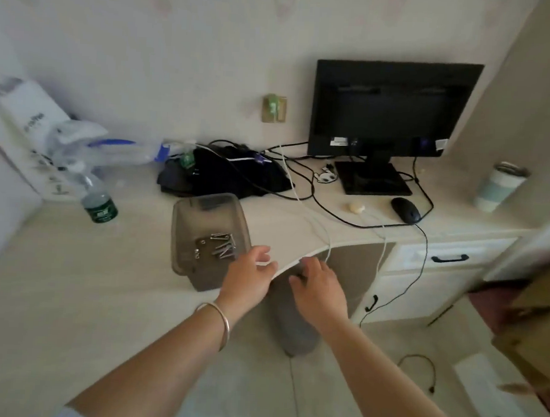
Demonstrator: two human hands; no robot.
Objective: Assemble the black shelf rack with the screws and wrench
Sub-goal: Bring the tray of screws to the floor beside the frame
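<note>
A grey see-through tray [183, 222] stands on the desk near its curved front edge. Inside it lie several silver screws [224, 245] and a small metal plate [201, 247]. My left hand [251, 271], with a bangle on its wrist, hovers at the tray's right front corner with relaxed, spread fingers and holds nothing. My right hand [319, 285] is just off the desk edge, back up, fingers loosely extended. A small dark spot shows by its thumb; I cannot tell what it is. I cannot make out a wrench or a shelf part.
Behind the tray lies a black heap [224, 173] tangled with cables. A monitor [390, 109], a mouse [405, 210] and a cup [499, 188] stand to the right, a water bottle [97, 199] and plastic bags to the left. A grey bin [294, 324] sits under the desk edge.
</note>
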